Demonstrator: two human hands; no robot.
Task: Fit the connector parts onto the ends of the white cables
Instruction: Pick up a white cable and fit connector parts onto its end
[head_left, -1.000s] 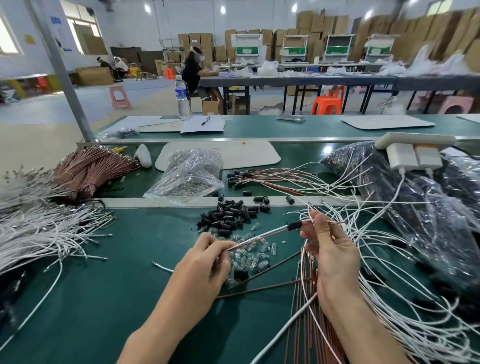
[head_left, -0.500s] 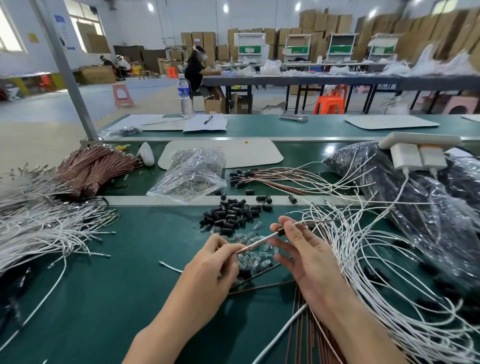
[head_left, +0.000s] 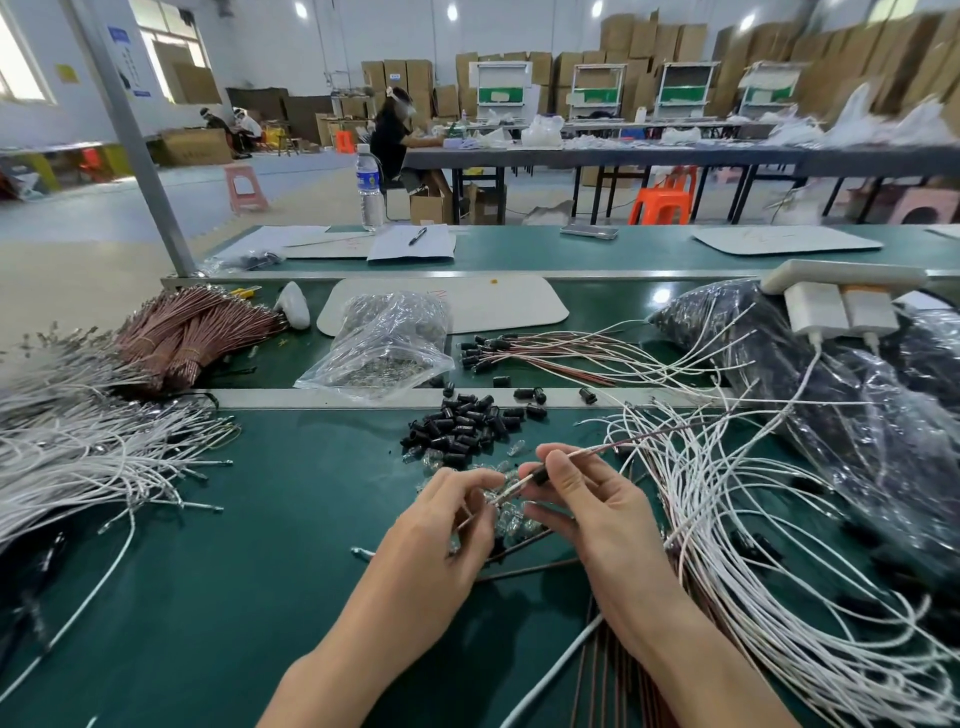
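I see my left hand (head_left: 441, 535) pinching the cable (head_left: 584, 453) tip, right hand (head_left: 597, 509) pinching its black sleeve (head_left: 540, 474) above the tabletop (head_left: 260, 571)

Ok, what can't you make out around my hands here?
Head view:
- Tip of the held cable: too small, partly covered by fingers of the left hand; whether the black part is seated is unclear.
- Clear parts: partly hidden under that hand and the right hand.
- White cables: cut off by right and bottom edges.
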